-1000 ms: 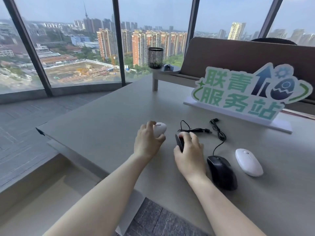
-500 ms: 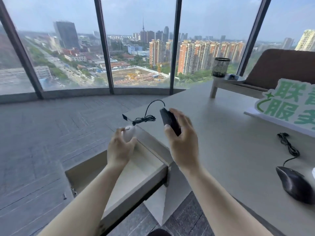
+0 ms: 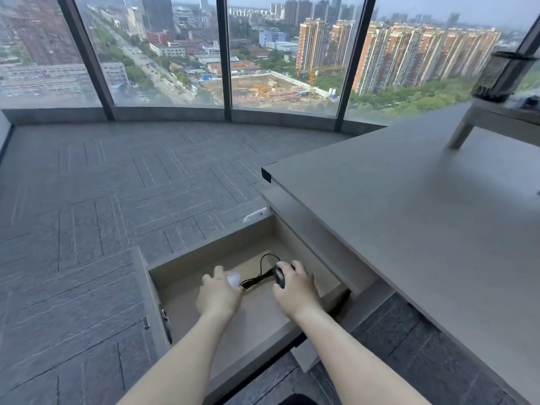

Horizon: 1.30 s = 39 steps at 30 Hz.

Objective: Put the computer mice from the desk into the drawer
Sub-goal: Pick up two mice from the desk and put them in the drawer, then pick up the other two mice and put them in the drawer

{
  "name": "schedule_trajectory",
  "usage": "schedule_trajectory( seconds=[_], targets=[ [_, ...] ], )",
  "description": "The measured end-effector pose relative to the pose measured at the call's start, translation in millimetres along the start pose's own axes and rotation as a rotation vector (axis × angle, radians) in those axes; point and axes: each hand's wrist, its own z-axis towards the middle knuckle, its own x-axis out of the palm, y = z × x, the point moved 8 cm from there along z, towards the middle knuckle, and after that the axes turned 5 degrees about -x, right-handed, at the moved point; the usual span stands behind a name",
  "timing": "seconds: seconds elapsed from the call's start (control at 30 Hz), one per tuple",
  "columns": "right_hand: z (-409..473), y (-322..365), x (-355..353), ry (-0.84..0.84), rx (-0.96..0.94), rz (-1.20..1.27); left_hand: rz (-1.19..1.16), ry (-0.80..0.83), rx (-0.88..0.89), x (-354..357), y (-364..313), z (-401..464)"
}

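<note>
The beige drawer [image 3: 187, 260] stands pulled out from under the grey desk [image 3: 409, 217]. Both my hands are down inside it. My left hand [image 3: 217, 296] is closed around a small white mouse [image 3: 233, 278], only its front showing past my fingers. My right hand [image 3: 293, 290] grips a black wired mouse [image 3: 279, 276], held on its side. Its black cable [image 3: 257, 277] lies bundled on the drawer floor between my hands, with a loop rising behind. The other mice on the desk are out of view.
The desk edge overhangs the drawer's right side. A small raised shelf [image 3: 496, 115] with a black mesh pen holder [image 3: 502, 76] sits at the desk's far right. Grey carpet floor [image 3: 117, 200] stretches left to the tall windows.
My view swung left from the desk to the drawer. Both hands carried their mice off the desk and lowered them from above the drawer down into it.
</note>
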Motion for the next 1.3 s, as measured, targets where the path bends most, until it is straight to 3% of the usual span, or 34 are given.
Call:
schedule_trajectory(
  seconds=[0.23, 0.33, 0.43, 0.57, 0.7, 0.83, 0.97, 1.1, 1.2, 1.3],
  targets=[
    [19, -20, 41, 0.276, 0.139, -0.264, 0.081, 0.010, -0.011, 26, 4, 11],
    [14, -14, 33, 0.251, 0.107, -0.267, 0.045, -0.039, -0.001, 15, 0, 6],
    [-2, 5, -7, 0.071, 0.014, -0.156, -0.016, -0.118, 0.132, -9, -31, -13],
    [-55, 21, -99, -0.272, -0.131, 0.027, -0.290, -0.129, 0.435, -33, -107, -70],
    [-139, -10, -206, -0.648, -0.189, 0.070, -0.437, -0.092, 0.731, -35, -191, -171],
    [-233, -93, -291, -0.940, -0.047, 0.018, -0.437, 0.086, 0.961, 5, -260, -284],
    [-313, -189, -344, -1.110, 0.185, -0.105, -0.306, 0.320, 1.080, 75, -301, -382],
    [-347, -275, -359, -0.918, 0.469, -0.176, -0.158, 0.441, 1.123, 129, -326, -451],
    [-348, -313, -356, -0.682, 0.556, -0.213, -0.019, 0.393, 1.164, 153, -341, -480],
    [-343, -331, -356, -0.567, 0.590, -0.213, 0.122, 0.302, 1.147, 169, -352, -486]
  ],
)
